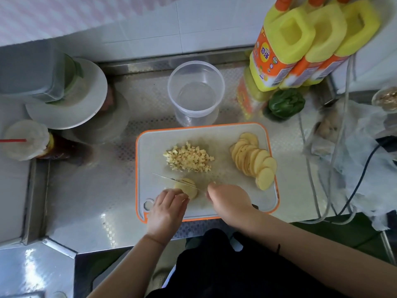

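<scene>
A person's left hand (pixel 167 208) pins a small potato stack (pixel 189 189) near the near-left corner of the cutting board (pixel 150 145), fingers curled on it, while the right hand (pixel 229 201) grips a knife (pixel 169 179) set across the stack. The firm, wet slices look apt to slide, so a tucked-fingertip hold from above seems safest. Diced potato (pixel 188 159) lies just beyond the blade, fanned slices (pixel 253 160) line the right edge, and a clear tub (pixel 195 91) stands past the far edge.

black clothes (pixel 214 274) below bare forearms (pixel 300 239)
</scene>
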### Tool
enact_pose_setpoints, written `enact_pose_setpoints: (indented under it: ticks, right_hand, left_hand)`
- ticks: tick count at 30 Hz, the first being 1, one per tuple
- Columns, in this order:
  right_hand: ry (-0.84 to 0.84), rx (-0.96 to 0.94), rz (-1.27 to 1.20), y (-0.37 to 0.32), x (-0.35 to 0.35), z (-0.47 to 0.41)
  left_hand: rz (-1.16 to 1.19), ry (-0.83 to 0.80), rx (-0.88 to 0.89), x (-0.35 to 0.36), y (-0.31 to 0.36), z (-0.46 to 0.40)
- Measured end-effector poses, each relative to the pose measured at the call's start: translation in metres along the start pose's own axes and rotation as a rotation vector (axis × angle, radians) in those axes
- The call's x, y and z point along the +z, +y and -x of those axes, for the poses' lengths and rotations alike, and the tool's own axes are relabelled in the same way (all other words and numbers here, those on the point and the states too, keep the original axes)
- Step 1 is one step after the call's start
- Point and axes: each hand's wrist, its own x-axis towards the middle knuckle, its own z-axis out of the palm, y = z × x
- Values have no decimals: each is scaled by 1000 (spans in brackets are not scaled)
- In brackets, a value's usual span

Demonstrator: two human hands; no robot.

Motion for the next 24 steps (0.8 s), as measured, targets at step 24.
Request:
enact_pose_setpoints:
  ticks: [24]
  right_hand:
    - [-36, -57, 29, 9, 16, -19]
  left_hand:
    - [-40, -11, -51, 1, 8, -5]
